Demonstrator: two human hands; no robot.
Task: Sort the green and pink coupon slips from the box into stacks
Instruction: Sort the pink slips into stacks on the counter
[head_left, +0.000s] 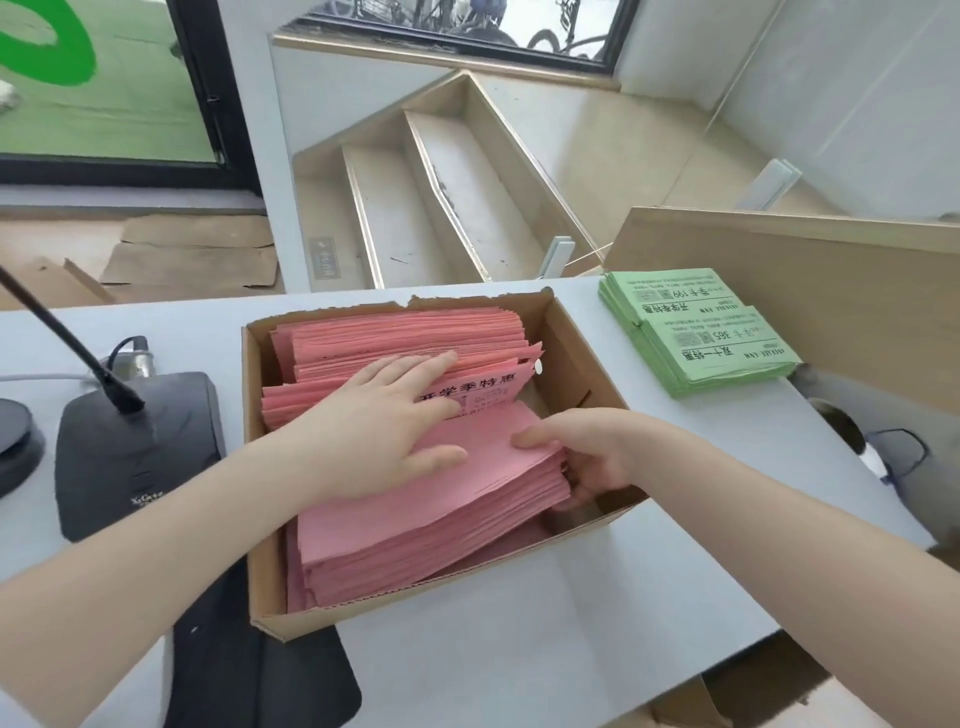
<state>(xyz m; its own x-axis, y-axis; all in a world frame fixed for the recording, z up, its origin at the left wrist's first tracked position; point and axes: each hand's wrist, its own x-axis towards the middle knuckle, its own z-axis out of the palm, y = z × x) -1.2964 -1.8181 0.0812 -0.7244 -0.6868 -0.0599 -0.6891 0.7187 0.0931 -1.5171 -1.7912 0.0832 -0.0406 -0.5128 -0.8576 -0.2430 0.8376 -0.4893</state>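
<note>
Pink slips (415, 519) fill the box (582, 358) under my hands. My left hand (374, 426) lies flat, fingers spread, on them; my right hand (587, 457) grips the near bundle's edge. Green slips (696, 327) sit stacked on the desk (571, 623), beyond my right hand.

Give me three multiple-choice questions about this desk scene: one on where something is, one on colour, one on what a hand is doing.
1. Where is the green stack?
A. in the box
B. on the desk right of the box
C. on the floor

2. What colour are the slips in the box?
A. pink
B. blue
C. white

3. What is the right hand doing?
A. hanging idle
B. gripping the near pink stack's edge
C. holding a pen

Answers:
1 B, the green stack lies outside the box.
2 A, only pink slips show.
3 B, the right hand curls round the near pink stack.
</note>
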